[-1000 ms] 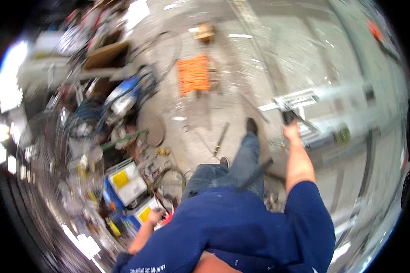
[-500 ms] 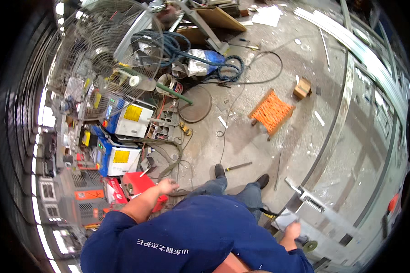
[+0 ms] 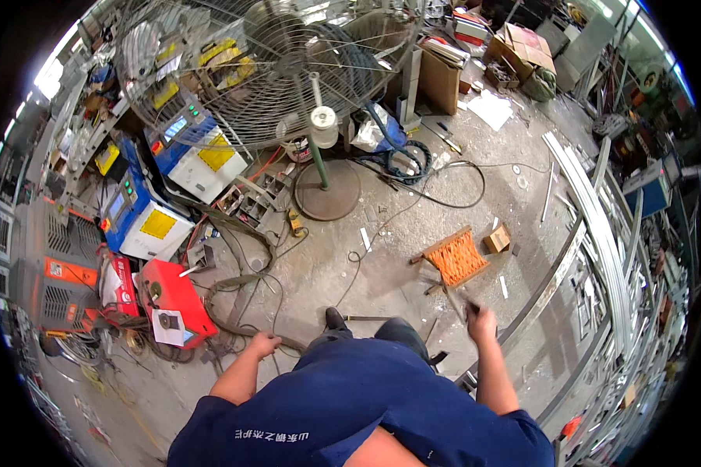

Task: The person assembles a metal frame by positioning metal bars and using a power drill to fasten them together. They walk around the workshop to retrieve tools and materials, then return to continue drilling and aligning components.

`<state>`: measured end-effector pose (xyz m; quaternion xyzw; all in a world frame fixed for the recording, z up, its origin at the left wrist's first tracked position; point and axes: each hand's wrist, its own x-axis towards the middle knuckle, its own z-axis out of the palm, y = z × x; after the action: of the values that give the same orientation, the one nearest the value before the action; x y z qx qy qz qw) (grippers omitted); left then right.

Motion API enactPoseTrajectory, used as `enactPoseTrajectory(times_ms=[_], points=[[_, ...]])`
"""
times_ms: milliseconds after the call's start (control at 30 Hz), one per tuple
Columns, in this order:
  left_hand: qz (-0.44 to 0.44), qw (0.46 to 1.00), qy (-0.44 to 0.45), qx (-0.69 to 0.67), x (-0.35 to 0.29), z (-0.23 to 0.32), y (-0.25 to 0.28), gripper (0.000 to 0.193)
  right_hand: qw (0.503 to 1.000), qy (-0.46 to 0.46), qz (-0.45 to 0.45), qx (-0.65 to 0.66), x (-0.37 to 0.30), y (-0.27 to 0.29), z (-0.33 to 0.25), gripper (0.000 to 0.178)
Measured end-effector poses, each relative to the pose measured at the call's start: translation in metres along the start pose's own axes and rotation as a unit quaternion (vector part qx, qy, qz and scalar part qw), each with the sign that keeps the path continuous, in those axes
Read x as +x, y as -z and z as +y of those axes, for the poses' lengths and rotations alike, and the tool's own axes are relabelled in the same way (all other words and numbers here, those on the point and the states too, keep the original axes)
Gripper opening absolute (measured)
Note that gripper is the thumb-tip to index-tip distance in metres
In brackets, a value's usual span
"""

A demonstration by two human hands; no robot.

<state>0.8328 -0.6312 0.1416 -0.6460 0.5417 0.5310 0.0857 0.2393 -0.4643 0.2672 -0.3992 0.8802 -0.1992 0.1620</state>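
My left hand (image 3: 265,344) hangs low over the floor with its fingers curled in, and nothing shows in it. A dark cable and hose loop (image 3: 245,292) lies on the floor near it. My right hand (image 3: 483,322) reaches forward, its fingers closed round a small dark object that I cannot make out. A slim greyish strip (image 3: 453,305) shows just left of those fingers; whether it is part of the held thing I cannot tell. Beyond this hand stands a low stool (image 3: 456,258) with an orange woven seat, apart from it.
A round-based standing fan (image 3: 325,191) rises ahead. On the left are two blue-and-white machines (image 3: 152,226) and a red box (image 3: 175,300). A small cardboard box (image 3: 497,238) sits by the stool. Long metal profiles (image 3: 592,233) run along the right. Flat bars lie near my feet.
The view has swung round to the right. My right hand has left the metal workpiece at the lower right and reaches forward toward the stool. My left hand has moved away from the red box.
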Motion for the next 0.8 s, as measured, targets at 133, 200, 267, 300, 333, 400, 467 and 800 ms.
enactPoseTrajectory(times_ms=[133,200,267,300,333,400,467,800], points=[[0.081,0.989,0.042,-0.12,0.001,-0.049,0.015,0.029,0.946,0.172,0.009,0.273,0.147,0.048,-0.113,0.016],[0.143,0.952,0.131,-0.237,-0.02,-0.062,0.019,0.028,0.868,0.191,-0.046,0.456,0.193,0.075,-0.226,0.019],[0.183,0.917,0.162,-0.316,-0.037,-0.077,0.01,0.026,0.809,0.218,-0.125,0.531,0.24,0.087,-0.294,0.027],[0.197,0.908,0.171,-0.327,-0.046,-0.08,0.002,0.025,0.786,0.225,-0.127,0.562,0.262,0.083,-0.327,0.032],[0.205,0.902,0.174,-0.339,-0.05,-0.079,-0.008,0.024,0.744,0.205,-0.159,0.616,0.297,0.075,-0.338,0.033],[0.235,0.874,0.218,-0.365,-0.068,-0.079,-0.037,0.023,0.703,0.193,-0.225,0.646,0.331,0.057,-0.392,0.027],[0.245,0.846,0.231,-0.414,-0.073,-0.087,-0.08,0.025,0.645,0.199,-0.283,0.681,0.374,0.035,-0.425,0.024],[0.127,0.95,0.25,-0.137,-0.108,0.031,-0.32,0.036,0.583,0.148,-0.412,0.684,0.452,-0.065,-0.453,0.021]])
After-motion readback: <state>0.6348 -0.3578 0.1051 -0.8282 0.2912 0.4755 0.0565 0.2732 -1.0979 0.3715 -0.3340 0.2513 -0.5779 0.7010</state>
